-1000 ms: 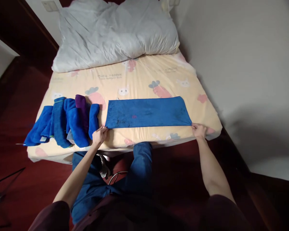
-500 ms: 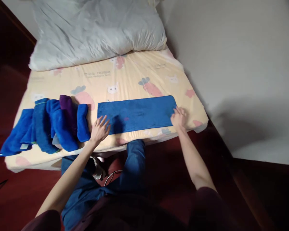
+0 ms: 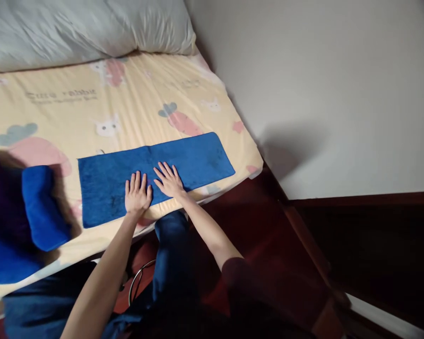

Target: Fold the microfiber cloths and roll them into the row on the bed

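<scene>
A blue towel (image 3: 198, 157), folded into a long flat strip, lies along the front edge of the bed. My left hand (image 3: 137, 193) rests flat on its near middle, fingers stretched out. Just right of it, my right hand (image 3: 168, 180) also lies flat on the cloth with fingers spread. Neither hand grips anything. To the left sits a rolled bright blue towel (image 3: 44, 207), apart from the strip. Beside it are a dark purple towel (image 3: 0, 202) and another blue towel (image 3: 7, 263), both cut off by the frame edge.
The bed has a yellow sheet (image 3: 134, 113) printed with rabbits and carrots. A large grey-white pillow or quilt (image 3: 92, 30) lies across the back. A pale wall (image 3: 321, 84) stands to the right. Dark red floor (image 3: 240, 221) shows below the bed edge.
Both hands have moved from the towel's two ends in to its middle and now lie flat on it. The view has shifted right and closer, so some rolled towels are out of frame.
</scene>
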A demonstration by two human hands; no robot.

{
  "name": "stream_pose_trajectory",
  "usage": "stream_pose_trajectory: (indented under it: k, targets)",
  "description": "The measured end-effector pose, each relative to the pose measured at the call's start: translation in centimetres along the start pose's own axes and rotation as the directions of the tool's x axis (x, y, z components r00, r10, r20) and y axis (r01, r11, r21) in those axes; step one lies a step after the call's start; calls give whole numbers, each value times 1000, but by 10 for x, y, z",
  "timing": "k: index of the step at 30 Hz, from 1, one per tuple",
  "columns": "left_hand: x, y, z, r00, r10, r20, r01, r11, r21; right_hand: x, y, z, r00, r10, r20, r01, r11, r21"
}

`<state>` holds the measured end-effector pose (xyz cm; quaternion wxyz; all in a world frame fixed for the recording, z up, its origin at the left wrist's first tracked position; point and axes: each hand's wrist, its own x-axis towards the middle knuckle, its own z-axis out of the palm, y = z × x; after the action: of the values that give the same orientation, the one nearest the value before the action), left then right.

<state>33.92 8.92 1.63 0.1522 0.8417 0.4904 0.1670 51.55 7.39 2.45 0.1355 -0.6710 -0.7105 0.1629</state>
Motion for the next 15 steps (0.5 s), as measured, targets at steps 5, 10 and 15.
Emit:
stream_pose_trajectory:
  k: [5,10,15]
  targets:
    - [-19,-26,-32,997,-72,-27,73,997,24,-15,59,-46,998,56,28,-57,998,21]
    - [-51,-69,-59,945,-279,-170,295,953,75,-60,174,-100,897,431,-96,-435,900,-17]
    - [-58,-81,-55,934,-301,-190,319,945,68,-89,219,-103,851,499,-162,-517,851,-92]
